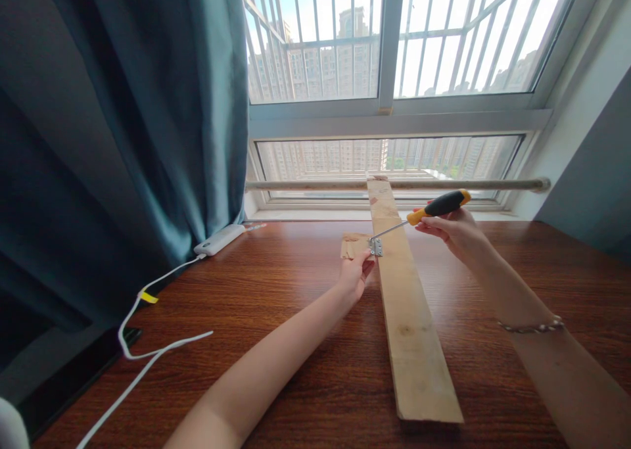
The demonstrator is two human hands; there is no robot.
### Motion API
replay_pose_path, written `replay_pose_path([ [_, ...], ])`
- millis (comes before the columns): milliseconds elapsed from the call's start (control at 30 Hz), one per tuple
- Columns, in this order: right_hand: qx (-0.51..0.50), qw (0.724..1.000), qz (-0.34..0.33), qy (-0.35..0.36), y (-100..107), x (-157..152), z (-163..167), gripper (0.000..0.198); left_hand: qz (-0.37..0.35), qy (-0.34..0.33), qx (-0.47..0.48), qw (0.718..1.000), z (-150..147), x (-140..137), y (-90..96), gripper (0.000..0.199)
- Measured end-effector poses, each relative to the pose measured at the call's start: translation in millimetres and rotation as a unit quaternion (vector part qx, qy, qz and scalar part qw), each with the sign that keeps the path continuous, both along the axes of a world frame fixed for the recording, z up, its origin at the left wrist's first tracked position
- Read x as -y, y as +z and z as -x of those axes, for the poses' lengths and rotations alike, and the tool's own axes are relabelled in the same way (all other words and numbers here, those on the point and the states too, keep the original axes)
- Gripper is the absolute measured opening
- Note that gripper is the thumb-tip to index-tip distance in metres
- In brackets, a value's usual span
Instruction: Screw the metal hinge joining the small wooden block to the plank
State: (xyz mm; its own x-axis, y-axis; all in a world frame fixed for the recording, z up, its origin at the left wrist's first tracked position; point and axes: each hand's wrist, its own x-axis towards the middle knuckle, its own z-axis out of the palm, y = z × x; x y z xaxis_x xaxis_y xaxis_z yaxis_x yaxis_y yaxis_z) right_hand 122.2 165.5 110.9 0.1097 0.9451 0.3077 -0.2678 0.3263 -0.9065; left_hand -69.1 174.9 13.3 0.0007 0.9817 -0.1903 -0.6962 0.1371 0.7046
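A long pale wooden plank (411, 324) lies lengthwise on the table, its far end by the window. Against its left edge sits a small wooden board (352, 245). A metal hinge (377, 247) spans the joint between the two. My left hand (353, 279) is closed at the near edge of the small board, thumb on top beside the hinge; its fingertips are partly hidden. In my right hand (456, 232) is a screwdriver (441, 204) with a black and yellow handle. Its shaft slants down to the left, and the tip meets the left part of the hinge.
The dark reddish wooden table (276, 317) reaches to the window sill. On the left lie a white power strip (219, 240) and a white cable (131, 311) with a yellow tag. A blue curtain (197, 107) hangs there. A horizontal rail (315, 185) crosses before the window.
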Motion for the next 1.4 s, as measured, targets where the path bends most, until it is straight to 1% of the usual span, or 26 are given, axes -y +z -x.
replay_pose_path([
  [67,0.017,1.000,-0.007,0.014,2,2,-1,0.044,0.000,0.000,0.001,1.000,0,0,-0.2,0.015],
  [167,0.060,0.998,-0.030,-0.005,1,0,-2,0.042,0.001,-0.001,0.000,1.000,0,-1,-1.0,0.013],
  [233,0.081,0.995,-0.046,-0.035,-2,-2,-1,0.039,0.003,0.000,0.002,1.000,0,-1,-1.8,0.013],
  [333,0.104,0.987,-0.066,-0.106,-5,-3,5,0.037,0.003,0.001,0.006,1.000,0,-2,-2.8,0.017],
  [400,0.135,0.973,-0.077,-0.167,-8,-2,9,0.035,0.003,0.002,0.004,1.000,0,-2,-3.4,0.018],
  [500,0.213,0.939,-0.086,-0.255,-11,2,15,0.034,0.003,0.003,0.004,1.000,0,-3,-4.1,0.018],
  [567,0.242,0.923,-0.093,-0.286,-12,4,18,0.035,0.001,0.003,0.006,1.000,0,-3,-4.2,0.018],
  [600,0.241,0.922,-0.097,-0.286,-12,5,19,0.036,0.000,0.003,0.007,1.000,0,-3,-4.3,0.018],
  [667,0.209,0.939,-0.103,-0.254,-12,5,21,0.039,0.000,0.003,0.009,1.000,0,-3,-4.2,0.017],
  [767,0.135,0.974,-0.096,-0.156,-9,4,22,0.040,0.001,0.000,0.009,1.000,1,-3,-3.6,0.014],
  [833,0.094,0.987,-0.083,-0.096,-7,4,21,0.043,0.004,0.000,0.008,1.000,1,-2,-2.9,0.014],
  [933,0.057,0.995,-0.069,-0.035,-4,5,18,0.053,0.006,0.002,0.006,1.000,1,-1,-1.6,0.014],
  [1033,0.035,0.997,-0.062,-0.005,-1,6,16,0.058,0.003,0.000,0.008,1.000,0,-1,-1.3,0.014],
  [1100,0.036,0.997,-0.060,-0.021,-1,6,16,0.052,0.000,0.000,0.011,1.000,0,-1,-1.8,0.016],
  [1200,0.045,0.992,-0.057,-0.102,-6,5,21,0.042,-0.003,-0.001,0.017,1.000,0,-2,-3.0,0.016],
  [1300,0.026,0.983,-0.051,-0.177,-12,1,25,0.042,-0.001,-0.005,0.016,1.000,1,-2,-3.0,0.014],
  [1400,-0.012,0.977,-0.048,-0.209,-17,-7,19,0.045,0.005,0.002,0.011,1.000,0,-1,-1.9,0.013],
])
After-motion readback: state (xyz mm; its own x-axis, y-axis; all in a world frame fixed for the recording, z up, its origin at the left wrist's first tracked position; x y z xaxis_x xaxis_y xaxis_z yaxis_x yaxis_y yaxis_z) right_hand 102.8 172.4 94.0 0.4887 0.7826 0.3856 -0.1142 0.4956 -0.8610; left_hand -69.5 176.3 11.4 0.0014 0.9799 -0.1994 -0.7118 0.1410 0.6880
